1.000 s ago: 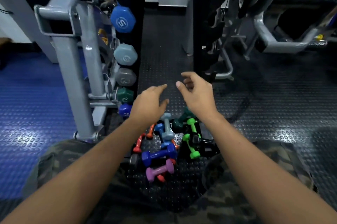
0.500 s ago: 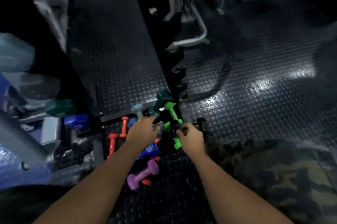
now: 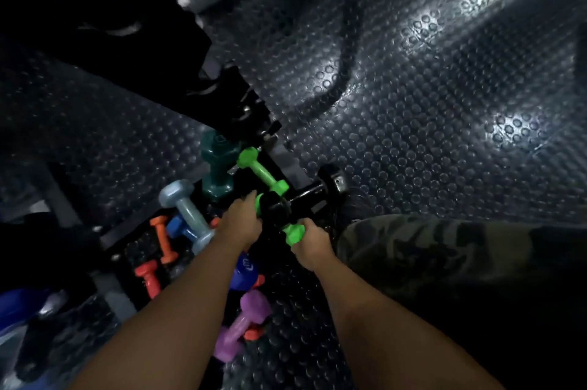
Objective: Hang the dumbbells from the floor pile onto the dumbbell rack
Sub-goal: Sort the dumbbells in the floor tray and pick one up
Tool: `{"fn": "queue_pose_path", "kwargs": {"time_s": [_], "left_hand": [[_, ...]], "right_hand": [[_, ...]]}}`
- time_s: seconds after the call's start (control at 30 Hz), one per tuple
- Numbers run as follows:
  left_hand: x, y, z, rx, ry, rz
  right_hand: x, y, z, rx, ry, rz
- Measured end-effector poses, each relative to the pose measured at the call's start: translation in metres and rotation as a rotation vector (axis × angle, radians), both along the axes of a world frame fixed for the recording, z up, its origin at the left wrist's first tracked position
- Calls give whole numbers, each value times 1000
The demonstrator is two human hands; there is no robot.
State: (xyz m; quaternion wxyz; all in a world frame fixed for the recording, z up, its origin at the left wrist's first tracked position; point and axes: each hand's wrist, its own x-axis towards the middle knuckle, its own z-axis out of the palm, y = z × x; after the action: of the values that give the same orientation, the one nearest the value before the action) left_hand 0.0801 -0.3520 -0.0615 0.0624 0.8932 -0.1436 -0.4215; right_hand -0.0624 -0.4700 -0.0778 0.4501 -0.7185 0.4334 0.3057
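A pile of small dumbbells lies on the studded black floor. My right hand (image 3: 313, 245) is closed round the near end of a green dumbbell (image 3: 293, 232). A black dumbbell (image 3: 317, 191) lies across that green one. My left hand (image 3: 239, 224) rests on the pile with its fingers curled against the green dumbbell's far end and the black head; what it grips is hidden. Around them lie a second green dumbbell (image 3: 262, 172), a dark teal one (image 3: 219, 164), a pale blue one (image 3: 187, 211), an orange one (image 3: 163, 238), a red one (image 3: 147, 277) and a purple one (image 3: 241, 326).
The grey foot of the dumbbell rack (image 3: 117, 297) shows dimly at lower left, with a blue weight (image 3: 19, 304) beside it. A black machine base (image 3: 235, 103) stands just behind the pile. My knee in camouflage trousers (image 3: 413, 250) is at the right. Open floor (image 3: 444, 135) stretches to the right.
My view has dropped from the rack down to the pile. Both hands went down into the dumbbells, and my right hand has closed on the green dumbbell's end.
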Motion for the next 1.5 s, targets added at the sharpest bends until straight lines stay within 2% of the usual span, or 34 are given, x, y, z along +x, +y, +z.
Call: {"fn": "queue_pose_path", "kwargs": {"time_s": [0.07, 0.13, 0.23, 0.33, 0.43, 0.57, 0.7, 0.83, 1.03, 1.13, 1.3, 1.5], "left_hand": [[6, -7, -16, 6, 88, 23], [8, -9, -33, 6, 133, 41], [9, -7, -37, -1, 143, 85], [9, -7, -33, -28, 142, 95], [13, -6, -28, 3, 102, 24], [10, 7, -16, 128, 43, -87], [4, 17, 9, 105, -61, -113], [-3, 36, 41, 48, -144, -82], [-9, 56, 112, -37, -194, 34], [-8, 69, 142, -73, -217, 95], [-32, 99, 201, -142, -264, 271], [-79, 160, 253, -305, -287, 636]], "right_hand": [[3, -3, -18, 95, 18, -54], [4, -6, -29, 107, 10, -129], [6, -9, -38, 78, 4, -168], [1, -8, -46, 168, 5, -362], [-5, -5, -36, 427, 20, -580], [-23, 24, -7, 841, 37, -721], [-33, 44, 8, 943, -3, -767], [-36, 36, 41, 929, -94, -631], [-24, 45, 110, 780, -210, -243], [-22, 49, 143, 765, -298, -158], [-25, 45, 205, 758, -365, 38], [-11, 49, 303, 635, -517, 218]]}}
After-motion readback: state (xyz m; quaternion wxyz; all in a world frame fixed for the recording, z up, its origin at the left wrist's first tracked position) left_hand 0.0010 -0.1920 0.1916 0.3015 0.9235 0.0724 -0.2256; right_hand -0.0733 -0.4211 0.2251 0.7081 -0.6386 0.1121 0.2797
